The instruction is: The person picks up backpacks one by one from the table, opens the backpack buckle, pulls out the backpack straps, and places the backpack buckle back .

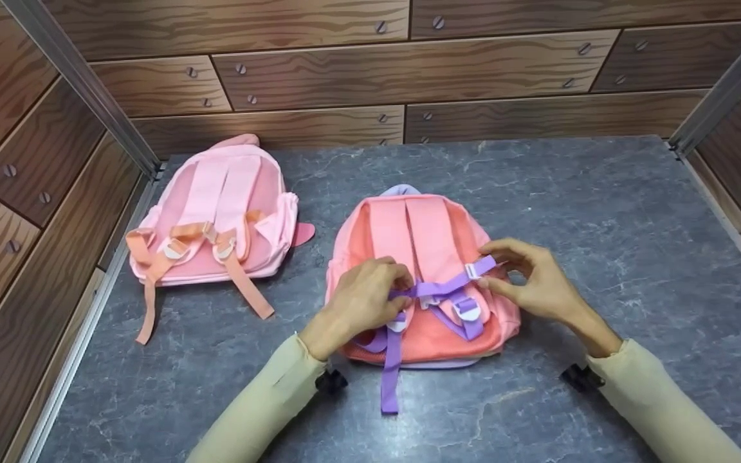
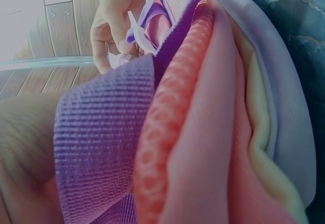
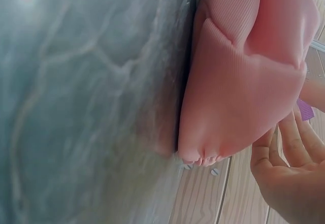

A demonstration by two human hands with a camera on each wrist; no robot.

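Left hand (image 1: 370, 292): where the purple strap (image 1: 444, 287) crosses the coral bag (image 1: 435, 244), my curled fingers pinch it.
Right hand (image 1: 541, 283): my fingers and thumb, parted slightly, grip that strap's buckle (image 1: 473, 271).
Coral bag: on the bench (image 1: 602, 218), beneath my hands.
Pink bag (image 1: 206, 193): farther off, left, well apart.

So we've got our left hand (image 1: 368, 292) curled in a pinch, right hand (image 1: 539, 283) pinching too, both forearms (image 1: 251, 402) angled inward.

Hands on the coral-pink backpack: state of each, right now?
Left hand: closed, pinching the purple webbing strap.
Right hand: closed, pinching purple webbing strap by the white buckle.
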